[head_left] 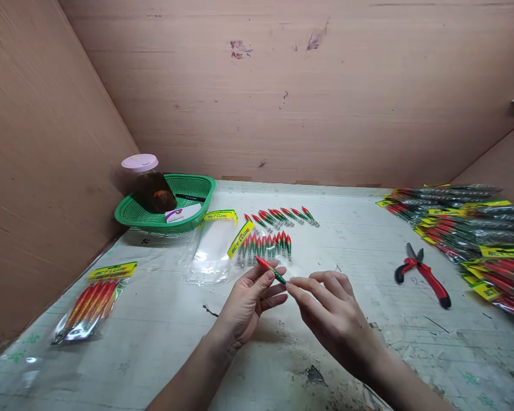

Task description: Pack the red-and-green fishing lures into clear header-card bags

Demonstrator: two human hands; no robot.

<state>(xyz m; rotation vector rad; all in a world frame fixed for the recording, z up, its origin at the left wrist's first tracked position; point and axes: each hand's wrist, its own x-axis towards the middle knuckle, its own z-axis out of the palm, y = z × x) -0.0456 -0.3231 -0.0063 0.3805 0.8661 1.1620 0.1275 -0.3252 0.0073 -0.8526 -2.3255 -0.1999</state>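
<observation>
Head view, frame centre: we note the left hand [244, 302] pinching a red-green lure [270, 269], the right hand [329, 311] closed on its tip, pliers [428, 279] at right.

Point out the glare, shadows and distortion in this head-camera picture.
Head view: glare whitens the clear plastic bag with yellow header; soft shadow lies beneath the left hand and right hand; the red-and-green fishing lure they hold is sharp; the plywood side wall leans outward.
</observation>
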